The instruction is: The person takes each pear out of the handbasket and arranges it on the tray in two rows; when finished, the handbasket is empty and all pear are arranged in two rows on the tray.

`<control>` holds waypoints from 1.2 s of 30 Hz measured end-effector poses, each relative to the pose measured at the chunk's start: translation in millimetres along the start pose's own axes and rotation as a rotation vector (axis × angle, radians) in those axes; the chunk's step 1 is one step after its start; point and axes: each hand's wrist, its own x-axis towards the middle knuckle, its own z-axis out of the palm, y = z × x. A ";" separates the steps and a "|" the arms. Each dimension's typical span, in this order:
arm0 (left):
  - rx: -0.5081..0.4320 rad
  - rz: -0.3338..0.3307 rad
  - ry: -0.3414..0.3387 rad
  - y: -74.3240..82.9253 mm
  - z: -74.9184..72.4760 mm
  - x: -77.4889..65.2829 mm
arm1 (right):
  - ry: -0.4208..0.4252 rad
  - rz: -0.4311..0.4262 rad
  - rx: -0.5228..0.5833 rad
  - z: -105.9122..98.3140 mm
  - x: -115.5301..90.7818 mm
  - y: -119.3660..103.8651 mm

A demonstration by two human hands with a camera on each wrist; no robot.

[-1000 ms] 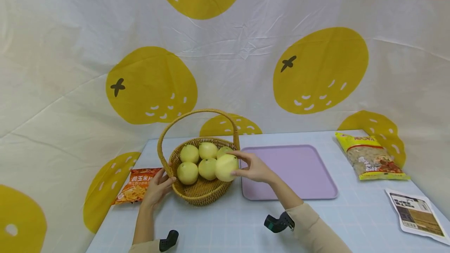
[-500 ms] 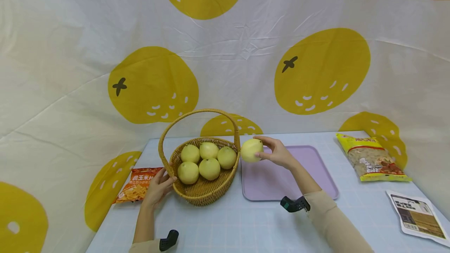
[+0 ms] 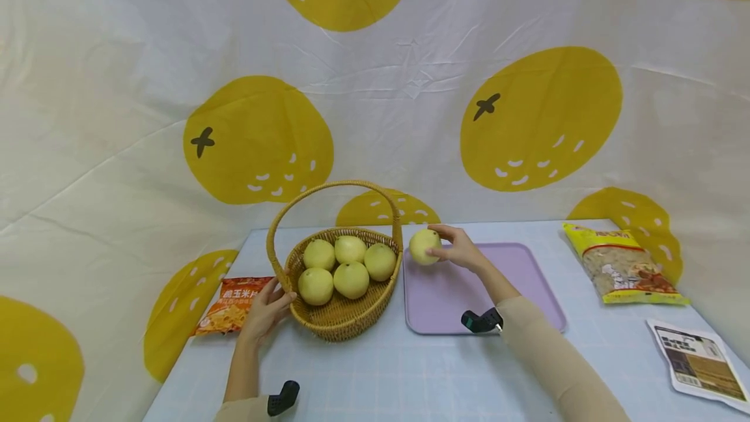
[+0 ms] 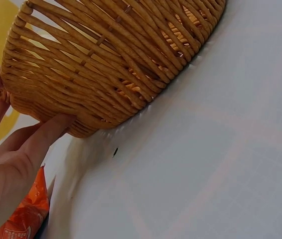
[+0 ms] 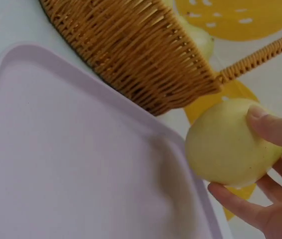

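Observation:
My right hand [image 3: 463,250] holds a pale yellow-green pear [image 3: 424,247] above the back left corner of a lilac tray [image 3: 480,318]. In the right wrist view, thumb and fingers curl around that pear [image 5: 233,144], which hangs over the tray's rim. Left of the tray stands a wicker basket [image 3: 340,327] with an arched handle, several similar pears [image 3: 351,279] lying inside. My left hand [image 3: 263,318] grips the basket's left end near the foot of the handle. The left wrist view has its fingers against the outer weave of the basket [image 4: 106,55].
An orange snack bag [image 3: 231,308] lies left of the basket, behind my left hand. At the right side of the table are a yellow food bag [image 3: 624,262] and a white-and-brown pouch [image 3: 697,357]. A fruit-print cloth [image 3: 398,116] hangs behind.
My right hand has lifted the pear out of the basket and carried it right, over the tray's corner. Within the last half second it moved only slightly. The left hand stays on the basket.

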 end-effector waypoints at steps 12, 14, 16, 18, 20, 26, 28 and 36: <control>0.019 0.004 0.008 1.3 1.9 1.0 | 0.017 -0.068 -0.100 13.3 1.1 -1.6; 0.019 0.004 0.010 1.2 1.7 1.2 | 0.025 -0.068 -0.099 14.7 5.7 11.5; 0.016 0.000 0.013 0.7 1.4 1.1 | 0.026 -0.060 -0.101 15.8 10.0 23.5; 0.016 -0.004 0.017 0.3 1.2 1.0 | 0.025 -0.045 -0.090 16.6 12.7 29.8; 0.022 -0.006 0.021 0.1 1.5 1.1 | 0.028 -0.037 -0.078 17.0 13.9 31.9; 0.026 -0.009 0.033 -0.7 2.3 1.3 | -0.004 0.035 0.010 20.9 12.0 34.0; 0.021 -0.005 0.035 -1.0 2.3 1.0 | -0.036 0.072 0.065 22.9 10.5 34.2; 0.023 0.003 0.033 -1.3 2.4 0.2 | -0.024 0.107 0.081 28.7 7.9 35.8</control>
